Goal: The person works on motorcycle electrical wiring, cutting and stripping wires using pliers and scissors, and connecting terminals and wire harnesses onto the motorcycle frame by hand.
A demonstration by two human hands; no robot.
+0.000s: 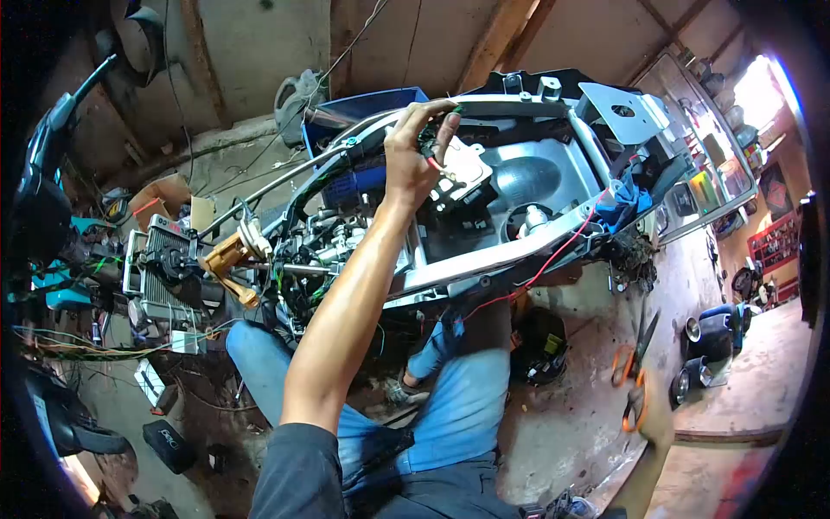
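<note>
My left hand [413,151] reaches over the middle of a stripped motorcycle frame [484,264], its fingers curled around a dark bundle of wires [427,138] with bits of green and red. The fingers partly hide that bundle. A whitish plate-like part [467,169] lies just beside the hand, inside the frame. Low on the right, my right hand [654,413] grips orange-handled scissors [638,368], their blades spread apart and pointing up. A thin red wire [553,259] runs along the near frame rail and droops below it.
A radiator [164,268] and a tan plastic part [229,259] are at the left. Behind the frame stands a blue crate [363,104]. A glass-topped case [709,138] stands at the right, with dark cylindrical parts [713,333] on the floor. A black pouch [169,445] lies lower left.
</note>
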